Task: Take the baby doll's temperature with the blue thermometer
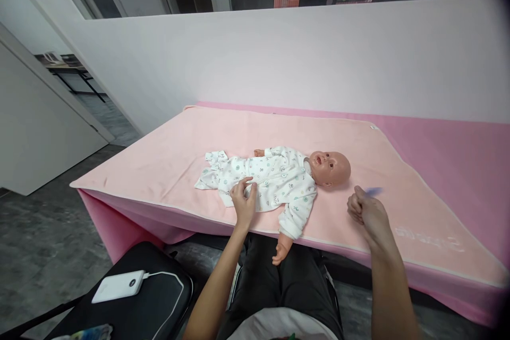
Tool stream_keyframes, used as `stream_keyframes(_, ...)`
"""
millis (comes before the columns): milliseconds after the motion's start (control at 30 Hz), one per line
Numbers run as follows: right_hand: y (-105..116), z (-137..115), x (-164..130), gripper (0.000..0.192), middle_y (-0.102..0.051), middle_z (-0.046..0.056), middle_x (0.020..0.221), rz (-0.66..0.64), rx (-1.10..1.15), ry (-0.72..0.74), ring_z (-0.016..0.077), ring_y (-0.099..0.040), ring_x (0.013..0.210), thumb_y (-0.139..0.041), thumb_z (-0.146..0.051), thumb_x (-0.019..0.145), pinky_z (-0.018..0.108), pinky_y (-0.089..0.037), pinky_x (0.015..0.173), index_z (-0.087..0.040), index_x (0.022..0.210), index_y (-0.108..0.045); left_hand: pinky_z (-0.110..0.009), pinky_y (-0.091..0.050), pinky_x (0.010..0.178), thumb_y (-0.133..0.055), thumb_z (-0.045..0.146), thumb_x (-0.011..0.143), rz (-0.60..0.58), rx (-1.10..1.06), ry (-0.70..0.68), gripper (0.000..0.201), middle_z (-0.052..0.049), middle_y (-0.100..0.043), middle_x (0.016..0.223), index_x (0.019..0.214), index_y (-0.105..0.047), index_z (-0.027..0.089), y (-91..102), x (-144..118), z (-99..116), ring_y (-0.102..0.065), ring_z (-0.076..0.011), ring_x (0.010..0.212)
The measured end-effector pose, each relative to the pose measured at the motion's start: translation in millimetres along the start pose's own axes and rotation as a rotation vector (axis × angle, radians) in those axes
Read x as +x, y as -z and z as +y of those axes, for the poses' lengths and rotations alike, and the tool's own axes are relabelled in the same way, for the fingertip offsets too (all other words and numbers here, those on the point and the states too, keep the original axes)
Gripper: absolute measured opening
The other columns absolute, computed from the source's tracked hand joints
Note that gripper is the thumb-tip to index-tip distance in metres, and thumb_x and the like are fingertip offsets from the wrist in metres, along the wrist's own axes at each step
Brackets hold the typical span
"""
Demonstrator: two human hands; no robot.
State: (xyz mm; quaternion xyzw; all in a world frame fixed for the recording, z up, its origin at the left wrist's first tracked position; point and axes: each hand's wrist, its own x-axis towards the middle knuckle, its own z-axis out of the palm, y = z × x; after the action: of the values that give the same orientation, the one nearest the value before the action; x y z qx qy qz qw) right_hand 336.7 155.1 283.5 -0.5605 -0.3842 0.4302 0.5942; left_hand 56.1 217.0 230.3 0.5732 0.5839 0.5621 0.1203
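Observation:
A baby doll (330, 168) lies on its back, head to the right, in a white printed baby suit (274, 170). Its near arm (282, 247) hangs over the table's front edge, and the suit's legs lie flat to the left. My left hand (244, 202) rests at the suit's lower front, thumb and forefinger tips close together against the cloth; any fold between them is hard to make out. To the right of the doll's head, my right hand (368, 212) is raised and closed around a small blue object (373, 191), too smeared by motion to name.
A peach blanket (159, 154) and a pink cloth (462, 164) cover the table against a white wall (279, 58). At lower left a black chair (159, 265) holds a white power bank (118, 286) with a cable. A door (43, 117) stands at the left.

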Motion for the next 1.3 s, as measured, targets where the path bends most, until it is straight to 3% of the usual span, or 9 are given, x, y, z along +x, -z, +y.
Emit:
stream_keyframes(133,-2,-2,0,0.054,-0.022,-0.008,0.044,0.076,-0.039,0.024,0.0039,-0.018,0.038,-0.058,-0.055,0.076,0.023,-0.011,0.038,-0.021,0.046,-0.029,-0.034,-0.04,0.08,-0.051,0.034,0.085,0.0,-0.006,-0.007,0.018,-0.003,-0.063,0.091,0.094,-0.06,0.022,-0.5,1,-1,-0.055,-0.0185,0.085)
stream_keyframes(300,-2,-9,-7,0.054,-0.022,-0.007,0.043,-0.11,0.085,0.013,0.0046,-0.019,0.038,-0.056,-0.052,0.079,0.022,-0.015,0.037,-0.02,0.045,-0.029,-0.034,-0.038,0.084,-0.051,0.034,0.085,0.003,-0.011,-0.012,0.018,-0.003,-0.064,0.09,0.092,-0.061,0.021,-0.3,1,-2,-0.055,-0.0183,0.088)
stream_keyframes(567,-4,-18,-10,0.053,-0.023,-0.006,0.042,-0.224,0.222,-0.02,0.0053,-0.019,0.039,-0.056,-0.046,0.082,0.023,-0.015,0.037,-0.02,0.043,-0.03,-0.034,-0.037,0.085,-0.051,0.035,0.085,-0.007,-0.013,0.003,0.019,-0.003,-0.064,0.09,0.091,-0.062,0.022,0.1,0,-2,-0.054,-0.0181,0.087)
stream_keyframes(967,-7,-13,-8,0.052,-0.026,-0.006,0.045,-0.06,0.067,0.064,0.0046,-0.021,0.04,-0.057,-0.051,0.08,0.023,-0.013,0.039,-0.019,0.047,-0.034,-0.034,-0.038,0.082,-0.051,0.035,0.085,-0.006,-0.007,-0.006,0.018,-0.002,-0.064,0.088,0.089,-0.062,0.022,0.1,1,-2,-0.054,-0.0179,0.084)
stream_keyframes(1300,-12,-17,-5,0.053,-0.025,-0.007,0.046,0.001,0.005,0.049,0.0036,-0.019,0.04,-0.056,-0.056,0.078,0.022,-0.013,0.039,-0.019,0.049,-0.033,-0.034,-0.038,0.081,-0.052,0.034,0.084,-0.001,-0.014,-0.008,0.016,-0.002,-0.065,0.088,0.089,-0.062,0.022,-0.6,1,-2,-0.055,-0.018,0.084)
